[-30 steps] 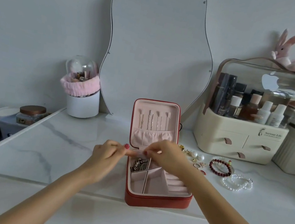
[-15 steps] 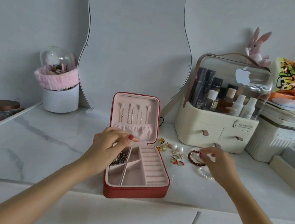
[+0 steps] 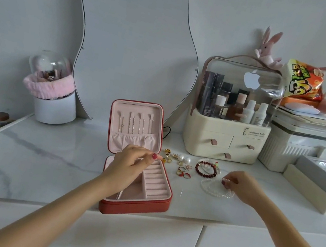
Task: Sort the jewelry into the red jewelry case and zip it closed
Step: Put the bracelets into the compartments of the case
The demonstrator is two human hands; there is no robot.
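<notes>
While its lid stands upright at the back, the red zip-around jewelry case with a pale pink lining [image 3: 144,206] lies open at the lower centre of the frame, near the front edge of the white marble-look tabletop [image 3: 42,158]. Thin gold necklaces [image 3: 133,123] hang in a row inside the lid above a gathered pink pocket. In the tray, ridged ring rolls fill the right part and plain compartments lie to the left.

Hovering over the tray's back left, the left hand [image 3: 128,166] has its fingers curled, thumb and forefinger pinched close together; whether they hold anything cannot be told.

Just right of the case lies a scatter of small gold earrings and pearl studs [image 3: 175,157], with red-and-gold rings [image 3: 182,172] in front of them. Further right sits a dark red beaded bracelet [image 3: 207,170]. At centre right the right hand [image 3: 242,186] pinches a clear beaded bracelet [image 3: 214,190] that rests on the tabletop.

Behind, a wavy frameless mirror [image 3: 133,37] leans on the wall. A cream cosmetics organiser with a clear dome lid [image 3: 229,139] stands at the right, with a pink plush rabbit [image 3: 267,49] on top.
</notes>
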